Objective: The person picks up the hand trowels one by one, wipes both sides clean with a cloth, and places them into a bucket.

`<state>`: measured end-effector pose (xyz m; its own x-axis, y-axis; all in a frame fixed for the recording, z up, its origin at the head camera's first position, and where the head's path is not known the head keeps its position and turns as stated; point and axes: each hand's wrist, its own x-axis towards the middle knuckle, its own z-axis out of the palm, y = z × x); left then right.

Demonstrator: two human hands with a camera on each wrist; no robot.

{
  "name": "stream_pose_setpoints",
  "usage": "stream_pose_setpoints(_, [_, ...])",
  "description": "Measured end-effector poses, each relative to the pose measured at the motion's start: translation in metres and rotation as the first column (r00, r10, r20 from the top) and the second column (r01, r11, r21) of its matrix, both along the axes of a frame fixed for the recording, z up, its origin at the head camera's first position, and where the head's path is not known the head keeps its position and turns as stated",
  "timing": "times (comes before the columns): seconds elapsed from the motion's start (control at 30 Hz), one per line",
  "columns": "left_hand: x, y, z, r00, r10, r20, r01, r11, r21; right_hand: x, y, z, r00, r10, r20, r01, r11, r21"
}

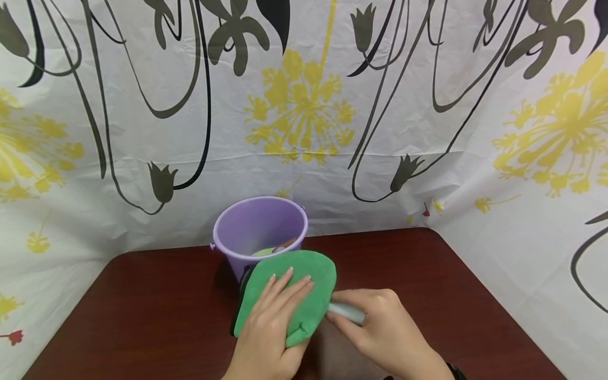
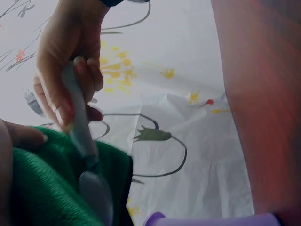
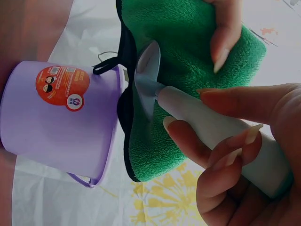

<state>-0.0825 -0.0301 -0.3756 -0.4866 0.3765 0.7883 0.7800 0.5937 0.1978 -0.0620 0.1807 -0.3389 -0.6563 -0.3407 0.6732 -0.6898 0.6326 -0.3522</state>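
A green cloth [image 1: 313, 269] with black edging and a hanging loop lies across my left hand [image 1: 273, 322] in front of the bucket. The left fingers rest on its upper face, with the thumb on the other face, so the cloth is pinched between them. My right hand [image 1: 380, 327] grips the light grey handle [image 3: 202, 113] of a hand tool. Its rounded shiny grey head [image 3: 148, 70] lies against the cloth's inner face in the right wrist view; the tool's exact kind is unclear. The cloth hides the head in the head view.
Just behind the cloth stands a purple bucket [image 1: 261, 224], with light green and brown things partly visible inside. The dark red table [image 1: 166, 295] has rounded back corners. Patterned white fabric [image 1: 304, 105] hangs behind it and at its sides.
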Motion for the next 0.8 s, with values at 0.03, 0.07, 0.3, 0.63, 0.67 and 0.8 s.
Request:
stream_pose_setpoints(0.03, [0.0002, -0.0012, 0.001, 1.0, 0.006, 0.02, -0.006, 1.0, -0.01, -0.0002, 0.0001, 0.0001, 1.0, 0.002, 0.001, -0.002, 1.0, -0.004])
stream_pose_setpoints(0.07, [0.0004, -0.0023, 0.0018, 0.999, 0.014, 0.038, -0.014, 1.0, -0.021, -0.0005, 0.0002, 0.0002, 1.0, 0.002, 0.003, -0.002, 1.0, -0.007])
stream_pose_setpoints(0.3, [-0.0019, -0.0042, 0.0018, 0.996, 0.09, -0.008, -0.091, 0.991, -0.096, -0.0032, 0.0014, 0.0003, 1.0, 0.001, -0.012, -0.001, 1.0, -0.018])
stream_pose_setpoints(0.63, [-0.004, -0.0011, -0.0013, 0.981, 0.17, -0.09, -0.181, 0.974, -0.137, -0.0056, 0.0056, 0.001, 0.999, -0.024, -0.036, 0.022, 0.999, -0.032])
stream_pose_setpoints(0.67, [-0.0042, -0.0012, -0.0013, 0.979, 0.181, -0.089, -0.192, 0.972, -0.139, -0.0057, 0.0061, 0.0012, 0.999, -0.029, -0.037, 0.027, 0.999, -0.032])
stream_pose_setpoints(0.8, [-0.0057, -0.0023, -0.0022, 0.972, 0.218, -0.083, -0.228, 0.963, -0.146, -0.0056, 0.008, 0.0019, 0.998, -0.06, -0.036, 0.06, 0.998, -0.024])
